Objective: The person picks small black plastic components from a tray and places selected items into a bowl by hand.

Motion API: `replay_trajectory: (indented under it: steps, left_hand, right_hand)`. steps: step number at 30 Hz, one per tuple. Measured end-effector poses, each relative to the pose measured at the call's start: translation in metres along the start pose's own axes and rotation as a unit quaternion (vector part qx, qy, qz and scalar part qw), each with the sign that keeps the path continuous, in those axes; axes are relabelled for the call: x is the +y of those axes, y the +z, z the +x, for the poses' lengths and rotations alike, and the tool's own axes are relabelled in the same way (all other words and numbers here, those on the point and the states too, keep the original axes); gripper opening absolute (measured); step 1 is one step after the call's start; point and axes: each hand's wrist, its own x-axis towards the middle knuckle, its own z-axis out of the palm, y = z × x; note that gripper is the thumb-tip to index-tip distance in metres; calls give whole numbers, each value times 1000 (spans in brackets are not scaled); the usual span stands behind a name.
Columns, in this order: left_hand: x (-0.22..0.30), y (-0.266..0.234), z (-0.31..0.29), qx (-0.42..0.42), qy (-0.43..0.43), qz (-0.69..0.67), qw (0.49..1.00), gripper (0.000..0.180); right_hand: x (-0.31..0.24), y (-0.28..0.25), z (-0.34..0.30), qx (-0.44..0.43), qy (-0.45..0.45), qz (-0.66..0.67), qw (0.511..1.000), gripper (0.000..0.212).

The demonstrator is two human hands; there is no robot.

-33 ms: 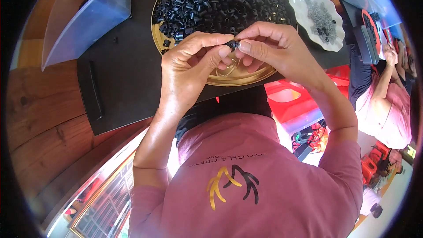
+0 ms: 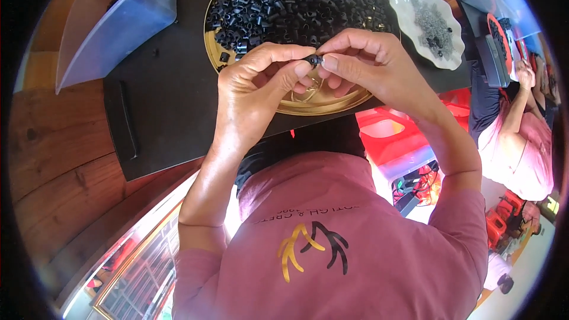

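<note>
Left hand point(image 2: 252, 86) is pinching a black part point(image 2: 312, 59) between thumb and forefinger, nearly closed; right hand point(image 2: 373, 65) is pinching its other end, grip partly hidden. Tray point(image 2: 332, 107) is lying beneath both. Keeping left steady, right gentle, seems best.

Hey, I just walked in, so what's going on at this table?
A person's left hand pinches a small black part, with the right hand at its other end; whether that hand grips something tiny too is unclear. They're above the front of a round gold tray, which holds many loose black pieces. To the right, a white wavy-edged dish holds small clear bits.
</note>
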Motion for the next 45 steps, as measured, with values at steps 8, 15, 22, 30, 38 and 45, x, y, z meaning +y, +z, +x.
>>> replay_trajectory:
  steps: [8,15,22,30,38,45]
  left_hand:
    - [-2,-7,4,-44,-53,-101,993,17]
    - [-4,-13,4,-73,-57,-130,987,18]
    - [-1,-10,3,-82,-51,-80,992,16]
    - [4,-8,3,-78,-34,-58,995,13]
    - [1,-6,5,-75,-29,-2,997,15]
    - [2,-7,15,-71,-49,-68,994,17]
  right_hand:
    - [-10,-2,5,-19,30,-50,998,19]
    - [-13,-3,8,-79,36,-76,993,17]
    - [-12,-8,10,-112,-13,-145,983,12]
    - [-16,-8,11,-149,4,-175,973,18]
    - [-18,-4,14,-121,-67,-300,944,22]
    - [-27,-4,17,-87,-43,-346,933,23]
